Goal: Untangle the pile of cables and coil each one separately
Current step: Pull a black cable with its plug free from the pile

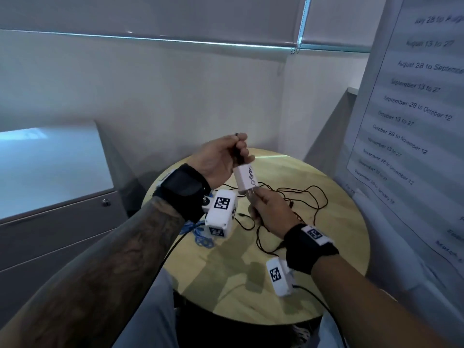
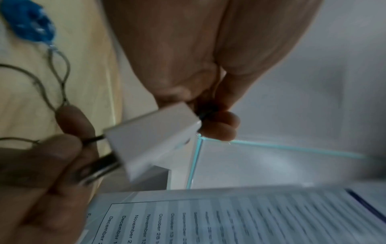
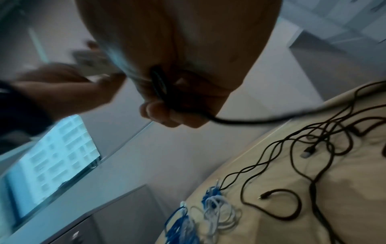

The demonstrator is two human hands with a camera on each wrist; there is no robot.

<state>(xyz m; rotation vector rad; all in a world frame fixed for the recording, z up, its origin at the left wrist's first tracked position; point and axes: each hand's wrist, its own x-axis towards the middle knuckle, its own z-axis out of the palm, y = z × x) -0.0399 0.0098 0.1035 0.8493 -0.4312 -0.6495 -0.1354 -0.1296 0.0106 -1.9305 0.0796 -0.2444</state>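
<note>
Here, my left hand (image 1: 221, 156) is raised above a round wooden worktop (image 1: 326, 247), its fingers curled in a closed grip around a dark plug or cable end at the top of a white power adapter (image 1: 244, 178). The adapter hangs below my fist, tilted, with its two metal prongs (image 2: 98, 168) pointing down toward my right hand (image 1: 272, 212). My right thumb and fingertips touch the prongs, while the other fingers of that hand are curled in a closed grip around a black cable (image 3: 250, 121), which trails from my fist down to the worktop.

On the worktop, beyond and beside my right hand, lies a loose tangle of thin black cables (image 1: 301, 197), crossing one another in wide loops, with two small connector ends visible in the right wrist view. Near the worktop's left edge, partly hidden behind my left wrist camera, sit a coiled blue cable (image 1: 200, 237) and, just beside it, a coiled white cable (image 3: 219, 209), apart from the black tangle.

A grey cabinet (image 1: 50, 222) stands to the left, and a printed sheet of date ranges (image 1: 414, 109) hangs on the wall to the right.
</note>
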